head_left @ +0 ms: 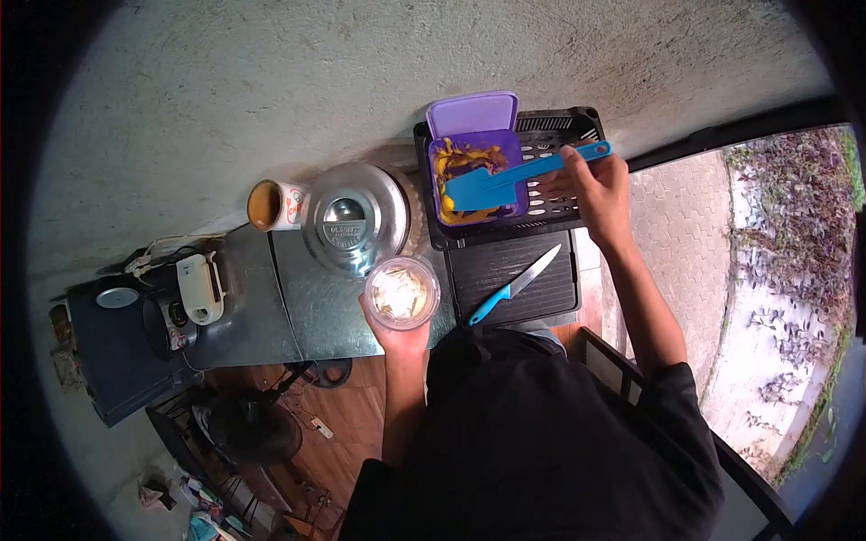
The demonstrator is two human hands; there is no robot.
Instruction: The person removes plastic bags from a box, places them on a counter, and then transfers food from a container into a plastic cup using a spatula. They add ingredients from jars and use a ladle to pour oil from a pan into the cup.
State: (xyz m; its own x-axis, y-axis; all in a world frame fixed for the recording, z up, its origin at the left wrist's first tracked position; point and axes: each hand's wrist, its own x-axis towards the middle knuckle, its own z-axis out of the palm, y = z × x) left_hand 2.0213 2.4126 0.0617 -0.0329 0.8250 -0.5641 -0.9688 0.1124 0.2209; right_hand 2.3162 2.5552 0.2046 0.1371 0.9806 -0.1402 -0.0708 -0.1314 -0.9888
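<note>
My right hand grips the handle of a blue spatula. The spatula's broad blade is over a purple container smeared with yellow residue, its lilac lid standing open against the wall side. Wrapped around a round clear tub with pale contents is my left hand, above the metal counter's edge. The purple container sits in a black basket. Below the basket, a knife with a blue handle lies on a dark ridged board.
Left of the tub stands a round metal pot with a lid, with an orange-and-white mug beside it. A white appliance and a dark box are at the far left of the metal counter. A wall runs behind.
</note>
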